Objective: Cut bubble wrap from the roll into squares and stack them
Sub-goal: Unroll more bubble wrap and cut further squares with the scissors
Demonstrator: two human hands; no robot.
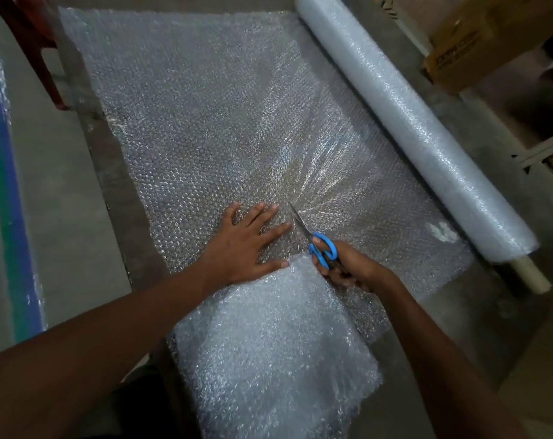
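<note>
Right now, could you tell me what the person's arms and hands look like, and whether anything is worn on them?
Both arms are bare up to the frame's edge: no sleeves show. The left hand and right hand wear no gloves. I see no ring, watch or bracelet on either wrist or on the fingers in view.

Two bare forearms reach in from the lower edge, long and slim, with no sleeves showing anywhere along them. The left hand (248,245) and the right hand (348,267) wear no gloves, and no rings, watch or wristband show on either. The fingernails that show are short and unpainted. At the bottom, between the arms, a patch of dark clothing is dimly visible.
</note>
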